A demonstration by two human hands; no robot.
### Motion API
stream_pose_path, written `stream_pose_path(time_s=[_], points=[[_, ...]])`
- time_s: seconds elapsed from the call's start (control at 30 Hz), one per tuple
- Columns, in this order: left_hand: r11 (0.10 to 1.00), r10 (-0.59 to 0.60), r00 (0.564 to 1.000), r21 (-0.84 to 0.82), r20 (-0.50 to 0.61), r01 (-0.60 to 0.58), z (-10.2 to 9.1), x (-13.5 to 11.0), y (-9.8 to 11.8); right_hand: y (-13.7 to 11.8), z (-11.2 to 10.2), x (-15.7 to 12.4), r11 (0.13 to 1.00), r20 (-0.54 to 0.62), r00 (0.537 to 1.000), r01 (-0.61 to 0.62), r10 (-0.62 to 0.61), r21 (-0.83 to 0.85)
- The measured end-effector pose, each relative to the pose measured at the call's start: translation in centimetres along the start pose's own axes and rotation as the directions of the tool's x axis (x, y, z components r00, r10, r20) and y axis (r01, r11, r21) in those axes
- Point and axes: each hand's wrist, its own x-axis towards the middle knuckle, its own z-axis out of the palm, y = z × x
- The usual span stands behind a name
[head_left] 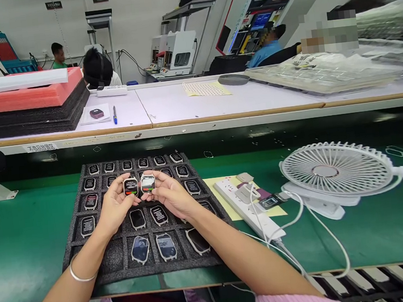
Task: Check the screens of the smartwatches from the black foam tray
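My left hand [115,205] pinches a small smartwatch body [131,186] with a lit screen, held face up above a black foam tray [74,241]. My right hand [170,195] holds a second watch body [147,183] right beside the first, the two almost touching. Both hands hover over the tray's middle rows. The tray's pockets hold several more watch bodies, such as one [140,249] in the front row; some screens are lit, others dark.
The tray lies on a green mat [23,237]. To its right are a white power strip [245,206] with plugs and cables, a yellow sheet, and a white fan [335,170] lying tilted. Behind is a white bench with stacked foam [27,109], a pen and people seated.
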Motion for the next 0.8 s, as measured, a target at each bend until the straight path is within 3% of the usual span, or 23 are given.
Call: stream_pose_path(time_s=[0.8], points=[[1.000,0.012,1.000,-0.009,-0.001,-0.012,-0.16,0.01,-0.23,0.04,0.16,0.00,1.000,0.013,1.000,0.010,-0.009,-0.013]])
